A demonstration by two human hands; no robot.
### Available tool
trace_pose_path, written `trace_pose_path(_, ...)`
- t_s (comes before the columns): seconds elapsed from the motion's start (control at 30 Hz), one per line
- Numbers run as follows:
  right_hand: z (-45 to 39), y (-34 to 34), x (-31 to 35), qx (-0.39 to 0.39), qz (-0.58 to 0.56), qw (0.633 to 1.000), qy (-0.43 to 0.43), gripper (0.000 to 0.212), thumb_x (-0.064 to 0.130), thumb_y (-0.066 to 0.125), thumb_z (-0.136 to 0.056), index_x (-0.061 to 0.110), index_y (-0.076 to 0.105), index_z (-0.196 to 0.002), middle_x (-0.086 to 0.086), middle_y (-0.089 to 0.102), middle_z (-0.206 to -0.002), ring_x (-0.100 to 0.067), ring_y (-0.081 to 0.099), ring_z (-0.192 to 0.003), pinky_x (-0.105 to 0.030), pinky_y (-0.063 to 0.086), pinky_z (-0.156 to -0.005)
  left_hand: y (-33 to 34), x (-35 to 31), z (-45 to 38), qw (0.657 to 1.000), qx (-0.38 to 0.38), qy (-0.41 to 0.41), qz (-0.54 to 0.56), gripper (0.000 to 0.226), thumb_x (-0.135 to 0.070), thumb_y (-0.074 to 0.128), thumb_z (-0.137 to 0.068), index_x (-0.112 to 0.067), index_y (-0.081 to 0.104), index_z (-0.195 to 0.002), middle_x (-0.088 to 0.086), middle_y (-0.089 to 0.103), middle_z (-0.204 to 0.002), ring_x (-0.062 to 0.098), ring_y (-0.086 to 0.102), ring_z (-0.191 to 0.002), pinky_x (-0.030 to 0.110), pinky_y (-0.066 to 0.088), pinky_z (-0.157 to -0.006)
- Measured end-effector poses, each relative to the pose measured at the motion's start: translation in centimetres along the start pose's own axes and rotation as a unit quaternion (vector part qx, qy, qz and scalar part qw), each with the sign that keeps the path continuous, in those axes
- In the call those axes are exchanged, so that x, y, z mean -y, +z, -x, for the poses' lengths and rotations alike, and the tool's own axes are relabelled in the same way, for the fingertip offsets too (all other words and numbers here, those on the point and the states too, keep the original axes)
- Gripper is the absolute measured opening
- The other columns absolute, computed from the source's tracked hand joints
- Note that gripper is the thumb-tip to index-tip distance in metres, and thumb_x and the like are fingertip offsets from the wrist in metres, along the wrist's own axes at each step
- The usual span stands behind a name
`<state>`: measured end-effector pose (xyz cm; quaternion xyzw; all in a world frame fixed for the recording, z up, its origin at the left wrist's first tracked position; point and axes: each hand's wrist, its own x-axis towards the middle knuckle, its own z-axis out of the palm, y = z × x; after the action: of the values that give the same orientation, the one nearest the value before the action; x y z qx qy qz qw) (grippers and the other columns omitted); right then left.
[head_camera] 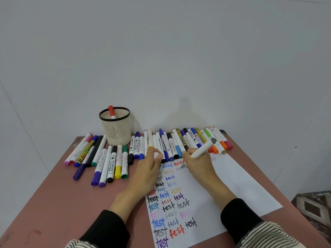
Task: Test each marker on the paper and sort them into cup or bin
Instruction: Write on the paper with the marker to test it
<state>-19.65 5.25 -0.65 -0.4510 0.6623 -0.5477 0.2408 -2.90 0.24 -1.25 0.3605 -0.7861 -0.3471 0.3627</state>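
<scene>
My right hand [197, 162] grips a white marker with a grey end [203, 148], its tip down on the white paper [223, 187] beside a faint grey "te". The sheet carries several coloured "test" words in columns. My left hand [149, 162] rests on the paper's top left corner, its fingers curled, pinching what looks like a small white cap [156, 154]. A cream mesh cup with a black rim [115, 128] stands at the back left with one red marker [112, 111] in it. Several capped markers [175, 143] lie in a row along the table's far edge.
More markers [100, 158] lie in a fan left of the cup on the reddish-brown table [75, 203]. A white wall rises just behind the table. A patterned floor [312, 205] shows past the right edge. No bin is in view.
</scene>
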Motion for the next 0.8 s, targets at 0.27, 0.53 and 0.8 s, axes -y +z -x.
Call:
trace_pose_path(0.27,-0.12,0.03,-0.18,-0.011,-0.011,1.000,0.008,0.035,0.006,0.057,-0.093,0.008,0.041,-0.061,-0.002,0.038,-0.055,-0.001,0.046,-0.044,-0.007,0.039,-0.047,-0.09,-0.44,0.16,1.000,0.004,-0.008,0.008,0.018,-0.031,0.036,-0.103,-0.016,0.047,-0.104,-0.013,0.041,-0.043,0.001,0.037,-0.042,0.015,0.030,-0.046)
trace_pose_path(0.53,-0.06,0.06,-0.16,-0.022,-0.019,1.000,0.005,0.034,0.008,0.057,-0.093,0.008,0.041,-0.062,-0.001,0.036,-0.053,-0.002,0.038,-0.043,-0.010,0.037,-0.047,-0.17,-0.68,0.22,1.000,0.006,-0.009,0.008,0.016,-0.029,0.037,-0.103,-0.017,0.047,-0.101,-0.015,0.044,-0.045,-0.002,0.041,-0.044,0.014,0.032,-0.047)
trace_pose_path(0.8,-0.02,0.00,0.11,-0.037,-0.032,0.998,0.027,0.030,0.009,0.058,-0.092,0.007,0.045,-0.065,-0.003,0.039,-0.055,-0.002,0.041,-0.043,-0.010,0.037,-0.046,-0.13,-0.68,0.19,1.000,0.008,-0.017,0.005,0.016,-0.029,0.037,-0.103,-0.017,0.047,-0.104,-0.013,0.041,-0.043,0.000,0.039,-0.041,0.015,0.031,-0.045)
